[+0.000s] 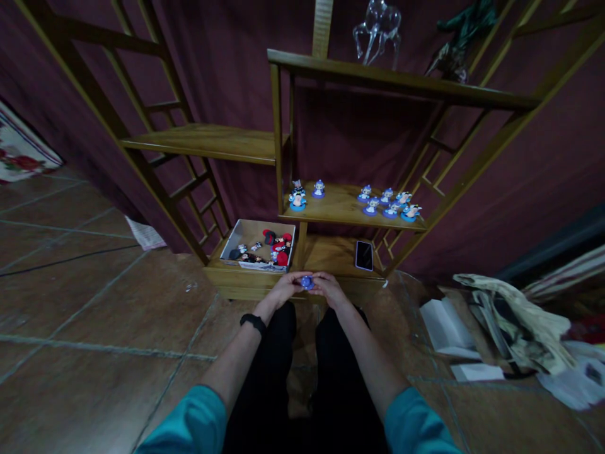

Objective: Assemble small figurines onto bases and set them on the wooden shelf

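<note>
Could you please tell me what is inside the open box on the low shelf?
Inside the box lie small figures, several with red parts, crowded mostly toward the right and front. Whatever lies beneath the overlapping ones is covered and cannot be seen.

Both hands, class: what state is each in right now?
Left hand: closed, fingers holding the small purple figurine.
Right hand: closed, holding that figurine too.
</note>
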Tool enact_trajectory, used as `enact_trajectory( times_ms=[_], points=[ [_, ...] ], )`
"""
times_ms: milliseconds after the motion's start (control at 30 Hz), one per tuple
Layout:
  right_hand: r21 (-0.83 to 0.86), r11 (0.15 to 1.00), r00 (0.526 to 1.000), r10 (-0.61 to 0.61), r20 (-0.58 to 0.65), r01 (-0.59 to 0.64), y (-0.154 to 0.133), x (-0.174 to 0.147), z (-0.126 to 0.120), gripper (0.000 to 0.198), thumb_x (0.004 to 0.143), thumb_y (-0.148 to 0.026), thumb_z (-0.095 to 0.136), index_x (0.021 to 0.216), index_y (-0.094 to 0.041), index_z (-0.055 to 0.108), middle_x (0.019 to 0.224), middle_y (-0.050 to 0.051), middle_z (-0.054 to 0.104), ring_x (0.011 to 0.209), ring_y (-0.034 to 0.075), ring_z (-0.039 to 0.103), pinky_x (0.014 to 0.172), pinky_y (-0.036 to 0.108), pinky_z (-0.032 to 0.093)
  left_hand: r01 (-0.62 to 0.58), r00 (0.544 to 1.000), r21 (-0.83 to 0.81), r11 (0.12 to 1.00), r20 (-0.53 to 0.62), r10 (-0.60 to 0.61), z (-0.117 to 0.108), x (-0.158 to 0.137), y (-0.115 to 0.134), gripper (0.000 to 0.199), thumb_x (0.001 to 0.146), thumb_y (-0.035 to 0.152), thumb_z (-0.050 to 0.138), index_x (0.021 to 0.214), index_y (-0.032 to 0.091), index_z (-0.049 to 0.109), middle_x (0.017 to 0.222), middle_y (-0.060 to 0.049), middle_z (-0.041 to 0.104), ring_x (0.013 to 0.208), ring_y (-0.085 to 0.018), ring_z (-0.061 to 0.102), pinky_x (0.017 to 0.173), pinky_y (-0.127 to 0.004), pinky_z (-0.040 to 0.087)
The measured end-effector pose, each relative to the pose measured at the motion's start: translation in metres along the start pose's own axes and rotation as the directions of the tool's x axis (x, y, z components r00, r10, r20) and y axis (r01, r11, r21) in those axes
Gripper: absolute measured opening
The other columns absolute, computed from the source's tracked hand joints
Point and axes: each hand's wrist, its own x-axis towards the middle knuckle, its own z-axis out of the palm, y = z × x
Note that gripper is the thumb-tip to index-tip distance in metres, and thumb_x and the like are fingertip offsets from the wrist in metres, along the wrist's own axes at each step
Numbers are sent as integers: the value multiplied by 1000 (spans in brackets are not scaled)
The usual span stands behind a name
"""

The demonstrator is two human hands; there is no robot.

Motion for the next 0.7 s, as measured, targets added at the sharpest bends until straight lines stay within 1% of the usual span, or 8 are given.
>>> enact_trajectory(
  times_ms=[167,300,400,500,700],
  points=[
    [-10,1000,1000,9,-29,-9,1,0,1,22,56,-32,73,70,-19,61,64,0,66,57,14,63,63,34,54,31,999,-33,999,19,-30,-1,0,-2,51,52,3,64,102,15,66,82,-3,67,74,-13,56,75,-25,41],
    [86,996,1000,-3,-13,4,3,2,1,24,58,-33,72,76,-18,63,70,2,68,66,16,65,69,35,54,15,1000,-109,994,-24,-18,-2,2,-5,51,54,9,69,105,14,63,87,-4,67,78,-14,58,79,-27,41],
    [150,989,1000,-18,18,15,5,2,0,26,55,-29,74,76,-17,64,73,3,69,69,16,65,73,35,53,7,999,-115,993,-44,-12,-3,3,-7,43,56,14,72,98,13,64,88,-6,67,82,-16,59,81,-28,42],
    [152,988,1000,-24,15,21,5,2,1,28,51,-23,76,76,-18,64,72,2,69,68,16,64,74,34,52,9,999,-90,996,-37,-13,-3,5,-9,38,56,16,74,92,12,65,87,-7,67,81,-17,59,81,-29,42],
    [121,993,1000,-10,-11,12,3,-1,4,27,49,-20,75,74,-17,63,71,1,68,68,15,64,70,30,51,-10,999,-130,991,-49,4,0,4,-8,48,52,14,77,97,12,62,88,-6,66,79,-15,60,78,-28,44]
  ],
)
